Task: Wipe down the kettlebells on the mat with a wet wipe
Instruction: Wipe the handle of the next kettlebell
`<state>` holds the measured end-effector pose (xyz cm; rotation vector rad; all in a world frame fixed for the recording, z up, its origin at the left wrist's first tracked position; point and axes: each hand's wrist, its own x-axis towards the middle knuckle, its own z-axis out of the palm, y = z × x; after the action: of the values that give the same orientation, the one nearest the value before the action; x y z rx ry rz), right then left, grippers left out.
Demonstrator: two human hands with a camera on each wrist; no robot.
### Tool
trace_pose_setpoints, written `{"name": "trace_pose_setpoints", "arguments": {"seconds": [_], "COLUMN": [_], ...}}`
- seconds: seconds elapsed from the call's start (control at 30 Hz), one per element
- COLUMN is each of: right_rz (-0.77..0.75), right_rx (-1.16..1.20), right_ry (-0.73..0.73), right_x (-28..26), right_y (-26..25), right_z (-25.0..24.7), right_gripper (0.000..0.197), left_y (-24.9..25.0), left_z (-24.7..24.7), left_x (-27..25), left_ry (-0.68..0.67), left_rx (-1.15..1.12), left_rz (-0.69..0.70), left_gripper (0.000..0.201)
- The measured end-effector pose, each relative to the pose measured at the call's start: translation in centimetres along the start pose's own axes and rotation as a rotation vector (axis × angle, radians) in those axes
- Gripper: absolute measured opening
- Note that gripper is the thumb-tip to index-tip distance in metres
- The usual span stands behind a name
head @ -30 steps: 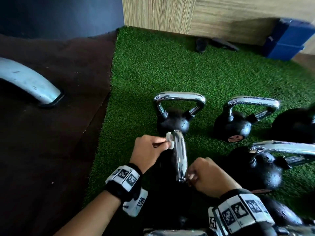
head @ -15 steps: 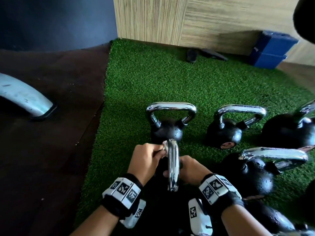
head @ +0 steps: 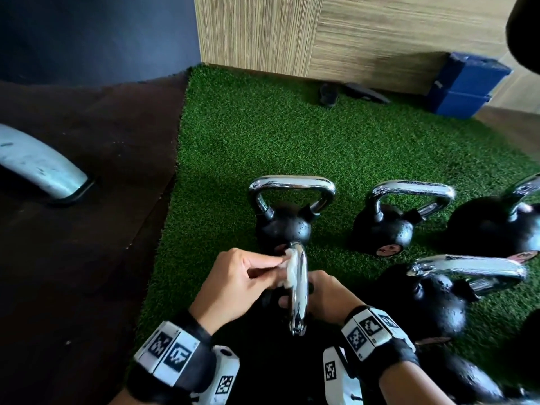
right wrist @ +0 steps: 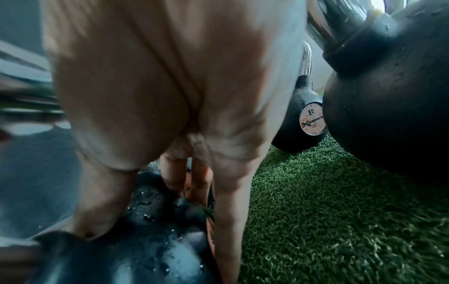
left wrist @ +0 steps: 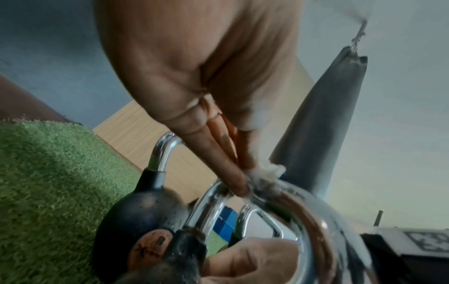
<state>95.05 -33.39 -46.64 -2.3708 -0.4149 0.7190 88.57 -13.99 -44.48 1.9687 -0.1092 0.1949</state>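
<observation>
Left hand [head: 233,283] pinches the wet wipe [head: 289,268] against the nearest kettlebell's chrome handle [head: 298,290]; right hand [head: 324,295], fingers curled, grips that kettlebell's black body [right wrist: 155,221] on the green mat [head: 263,141].

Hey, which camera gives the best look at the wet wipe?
The left wrist view: the wet wipe sits bunched under the left hand fingertips. The head view shows it smaller; the right wrist view doesn't show it.
</observation>
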Motion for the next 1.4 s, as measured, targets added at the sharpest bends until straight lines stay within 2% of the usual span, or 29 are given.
{"name": "trace_pose_setpoints", "arguments": {"seconds": [0.07,0.13,0.2,0.27,0.37,0.5,0.6,0.67,0.77,0.87,1.03,1.1,1.17,1.23,1.3,1.37,1.4], "right_rz": [-0.006,-0.011,-0.005,-0.013,-0.009,0.003,-0.006,-0.01,-0.003,0.005,0.028,0.019,0.026,0.032,-0.019,-0.158,-0.232], "right_rx": [0.004,0.019,0.03,0.027,0.011,0.008,0.029,0.025,0.021,0.024,-0.009,-0.09,-0.196,-0.239,-0.174,-0.042,0.04], "right_ry": [0.001,-0.005,-0.009,-0.005,0.009,0.015,-0.008,-0.001,0.003,-0.001,-0.013,-0.063,-0.121,-0.039,0.204,0.377,0.371], "right_x": [0.1,0.2,0.3,0.3,0.3,0.5,0.5,0.5,0.6,0.6,0.4,0.1,-0.4,-1.0,-2.1,-3.4,-4.0], "right_y": [0.0,-0.1,-0.2,0.0,0.3,0.3,0.3,0.3,0.5,0.4,0.3,-0.2,-0.9,-2.0,-3.2,-4.7,-5.6], "right_z": [0.1,0.1,0.1,0.0,0.1,0.1,0.1,0.1,0.2,0.1,0.1,-0.4,-1.7,-3.9,-6.0,-7.4,-7.8], "right_gripper": [0.025,0.026,0.018,0.018,0.038,0.028,0.033,0.035,0.035,0.032,0.022,0.011,0.021,0.029,0.024,0.017,0.018], "left_y": [0.2,0.1,-0.2,-0.8,-1.4,-1.5,-1.5,-1.5,-1.7,-2.4,-3.1,-3.1,-3.0,-2.6,-1.9,-1.0,-0.4], "left_z": [-0.3,-0.3,-0.1,0.2,0.5,0.4,0.5,0.4,0.6,1.4,1.4,1.0,0.4,-0.3,-0.9,-1.6,-1.9], "left_x": [-0.3,-0.3,-0.5,-1.3,-2.8,-3.8,-4.7,-5.3,-5.5,-5.7,-5.5,-5.0,-4.4,-3.7,-2.9,-2.2,-1.9], "left_ry": [-0.033,0.006,0.001,-0.103,-0.268,-0.217,-0.225,-0.185,-0.165,-0.196,-0.233,-0.204,-0.129,-0.056,-0.014,0.007,0.013], "left_rx": [-0.034,-0.127,-0.247,-0.312,-0.406,-0.363,-0.235,-0.122,-0.084,-0.061,0.007,-0.039,-0.131,-0.238,-0.424,-0.555,-0.575], "left_rz": [-0.009,-0.052,-0.121,-0.183,-0.265,-0.232,-0.168,-0.085,-0.018,-0.039,0.009,-0.065,-0.127,-0.14,-0.186,-0.224,-0.216], "left_gripper": [0.028,0.028,0.028,0.031,0.03,0.025,0.021,0.018,0.017,0.018,0.021,0.017,0.016,0.017,0.017,0.019,0.02]}}
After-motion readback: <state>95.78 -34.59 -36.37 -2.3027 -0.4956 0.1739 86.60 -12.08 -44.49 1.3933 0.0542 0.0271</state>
